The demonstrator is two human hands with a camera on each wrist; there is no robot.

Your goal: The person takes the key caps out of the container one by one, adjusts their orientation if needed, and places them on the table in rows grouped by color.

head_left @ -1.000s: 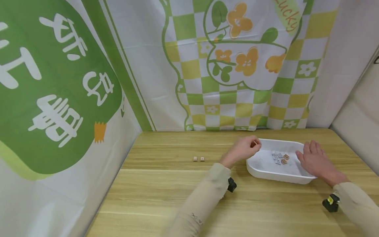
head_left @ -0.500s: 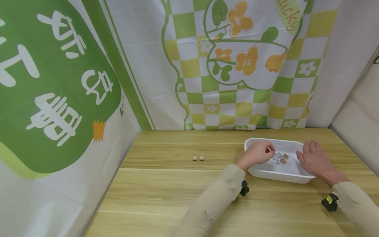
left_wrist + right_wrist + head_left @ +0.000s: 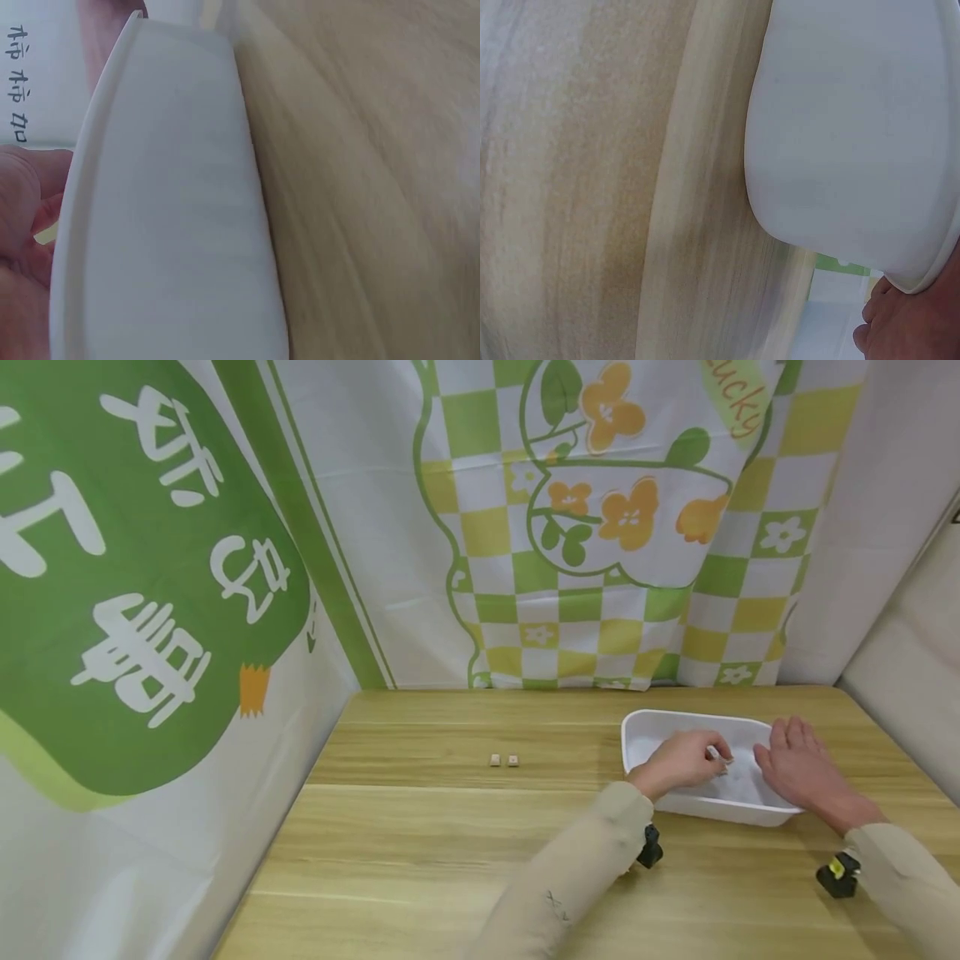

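Note:
Inside the white tray (image 3: 720, 812), my left hand (image 3: 678, 762) is lowered with thumb and index finger bent toward each other. Their tips are at a few small square pieces (image 3: 726, 763), mostly covered by the hand. Whether a piece is pinched cannot be made out. My right hand (image 3: 806, 768) rests over the tray's right end, its fingers fairly straight and its thumb toward the inside. Two more pale square pieces, a left one (image 3: 495, 761) and a right one (image 3: 513, 761), sit side by side on the table. The tray wall (image 3: 165, 202) hides the left fingertips in the left wrist view.
The wooden table (image 3: 420, 843) extends left and in front of the tray. A patterned green and white cloth (image 3: 570, 610) hangs behind its back edge, with a green printed cloth (image 3: 150, 568) at left. Dark wrist cameras sit on both sleeves.
My left hand has moved right, from the tray's left rim down to the pieces inside, now covering most of them. My right hand and the two pieces on the table have stayed put.

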